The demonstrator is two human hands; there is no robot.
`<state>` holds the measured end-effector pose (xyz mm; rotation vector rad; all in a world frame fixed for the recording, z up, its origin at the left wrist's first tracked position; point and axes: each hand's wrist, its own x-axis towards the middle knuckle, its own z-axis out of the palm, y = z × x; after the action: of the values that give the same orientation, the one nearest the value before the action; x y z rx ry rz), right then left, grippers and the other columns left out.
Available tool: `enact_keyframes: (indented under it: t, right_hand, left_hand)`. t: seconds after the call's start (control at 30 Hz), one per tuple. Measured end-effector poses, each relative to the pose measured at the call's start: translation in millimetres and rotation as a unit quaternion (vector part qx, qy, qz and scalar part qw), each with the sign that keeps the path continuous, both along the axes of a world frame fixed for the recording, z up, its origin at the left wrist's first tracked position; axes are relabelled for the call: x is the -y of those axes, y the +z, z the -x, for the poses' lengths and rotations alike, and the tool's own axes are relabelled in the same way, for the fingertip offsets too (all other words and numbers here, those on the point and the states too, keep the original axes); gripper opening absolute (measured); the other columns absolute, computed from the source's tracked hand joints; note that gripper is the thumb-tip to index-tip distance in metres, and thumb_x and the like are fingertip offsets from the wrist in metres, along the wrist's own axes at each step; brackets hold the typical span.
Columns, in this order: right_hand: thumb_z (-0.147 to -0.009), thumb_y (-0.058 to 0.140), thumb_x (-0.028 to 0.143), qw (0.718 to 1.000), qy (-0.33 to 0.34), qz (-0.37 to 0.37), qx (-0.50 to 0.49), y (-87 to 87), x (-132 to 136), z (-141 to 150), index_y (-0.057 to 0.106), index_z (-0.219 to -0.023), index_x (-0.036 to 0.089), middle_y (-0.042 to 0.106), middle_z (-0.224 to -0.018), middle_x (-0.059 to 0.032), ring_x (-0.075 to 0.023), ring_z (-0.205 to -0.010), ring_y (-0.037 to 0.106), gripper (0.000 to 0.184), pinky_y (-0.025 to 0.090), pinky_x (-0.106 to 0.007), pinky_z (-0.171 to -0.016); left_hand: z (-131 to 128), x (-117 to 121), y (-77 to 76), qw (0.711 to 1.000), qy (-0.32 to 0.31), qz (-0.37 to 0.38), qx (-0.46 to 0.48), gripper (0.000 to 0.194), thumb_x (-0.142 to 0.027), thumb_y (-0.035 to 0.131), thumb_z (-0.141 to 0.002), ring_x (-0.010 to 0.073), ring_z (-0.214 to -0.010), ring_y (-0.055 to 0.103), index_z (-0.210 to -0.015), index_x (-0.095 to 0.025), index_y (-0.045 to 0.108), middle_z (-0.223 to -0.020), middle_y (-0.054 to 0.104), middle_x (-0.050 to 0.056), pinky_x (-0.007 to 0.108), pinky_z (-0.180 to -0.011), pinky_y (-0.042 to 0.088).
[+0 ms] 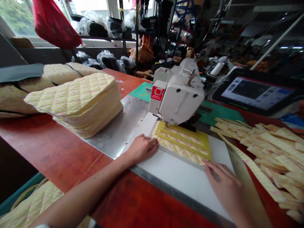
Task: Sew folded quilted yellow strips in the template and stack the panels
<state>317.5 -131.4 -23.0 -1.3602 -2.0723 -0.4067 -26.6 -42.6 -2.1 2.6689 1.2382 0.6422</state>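
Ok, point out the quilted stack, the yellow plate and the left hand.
Quilted stack [79,95]: head view, on the top piece's upper face.
Yellow plate [202,135]: head view, on its bare far-right part.
Left hand [140,148]: head view, on its back.

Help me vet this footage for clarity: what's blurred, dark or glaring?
In the head view, the window is washed nearly white; the metal plate shows glare; the upper-right background is dark; the screen and right hand look smeared, the fabric stack clearer.
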Motion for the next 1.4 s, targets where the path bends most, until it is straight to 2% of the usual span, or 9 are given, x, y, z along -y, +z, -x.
enact_keyframes:
  t: [0.23,0.43,0.6,0.73,0.9,1.07,1.4]
  right_hand:
    - [-0.098,0.057,0.016,0.998,-0.022,0.031,-0.047,2.0,5.2,6.9,0.069,-0.110,0.021,0.072,-0.099,-0.0043,-0.0196,-0.094,0.068,0.018,0.052,-0.032,-0.089]
    - [-0.096,0.057,0.013,0.996,-0.066,-0.002,-0.064,5.9,11.0,10.7,0.070,-0.103,0.021,0.068,-0.091,-0.0043,-0.0198,-0.088,0.066,0.017,0.052,-0.033,-0.085]
    - [-0.096,0.055,0.012,0.997,-0.021,0.041,-0.053,4.5,8.1,10.0,0.070,-0.102,0.020,0.069,-0.096,-0.0051,-0.0207,-0.094,0.065,0.019,0.052,-0.035,-0.090]
    - [-0.097,0.052,0.010,0.998,0.003,0.047,-0.051,2.8,6.7,7.4,0.069,-0.101,0.021,0.070,-0.095,-0.0045,-0.0204,-0.094,0.065,0.020,0.052,-0.035,-0.089]
    - [-0.098,0.051,0.012,0.997,0.002,0.052,-0.055,1.2,7.0,4.3,0.069,-0.098,0.021,0.070,-0.094,-0.0048,-0.0208,-0.092,0.066,0.020,0.052,-0.036,-0.089]
    - [-0.098,0.052,0.014,0.998,-0.004,0.054,-0.036,-0.6,8.5,2.6,0.069,-0.097,0.021,0.070,-0.094,-0.0047,-0.0209,-0.092,0.066,0.019,0.052,-0.036,-0.087]
    - [-0.100,0.050,0.019,0.999,-0.014,0.036,-0.027,-7.3,11.7,-8.8,0.068,-0.095,0.022,0.071,-0.094,-0.0049,-0.0217,-0.092,0.067,0.019,0.051,-0.037,-0.087]
  left_hand:
    - [-0.9,2.8,4.4,0.999,0.007,-0.021,-0.023,0.029,-0.031,0.042,-0.106,0.0190,-0.065,0.065,-0.095,-0.020,0.066,-0.073,0.071,0.002,0.033,-0.072,0.043]
    - [-1.0,4.7,7.2,0.999,0.001,-0.033,-0.023,0.029,-0.031,0.043,-0.105,0.0186,-0.064,0.063,-0.090,-0.021,0.066,-0.071,0.071,0.002,0.031,-0.067,0.042]
    - [-1.3,3.9,7.5,1.000,-0.002,-0.022,-0.011,0.030,-0.032,0.043,-0.105,0.0182,-0.064,0.064,-0.090,-0.021,0.067,-0.071,0.071,0.002,0.030,-0.068,0.044]
    - [-2.3,3.2,6.8,1.000,0.010,-0.011,-0.005,0.032,-0.033,0.043,-0.106,0.0174,-0.065,0.065,-0.092,-0.020,0.068,-0.074,0.072,0.003,0.030,-0.072,0.045]
    - [-1.8,3.2,4.3,0.998,0.062,-0.010,-0.010,0.032,-0.038,0.045,-0.106,0.0190,-0.069,0.067,-0.101,-0.022,0.073,-0.074,0.073,0.004,0.029,-0.066,0.043]
    - [-1.4,3.0,1.6,0.997,0.065,-0.023,-0.018,0.035,-0.039,0.045,-0.106,0.0187,-0.060,0.064,-0.099,-0.022,0.075,-0.065,0.071,0.003,0.028,-0.061,0.041]
    - [-0.6,2.8,4.0,0.999,0.045,-0.006,0.006,0.034,-0.038,0.045,-0.105,0.0186,-0.061,0.065,-0.105,-0.022,0.076,-0.068,0.073,0.004,0.027,-0.061,0.044]
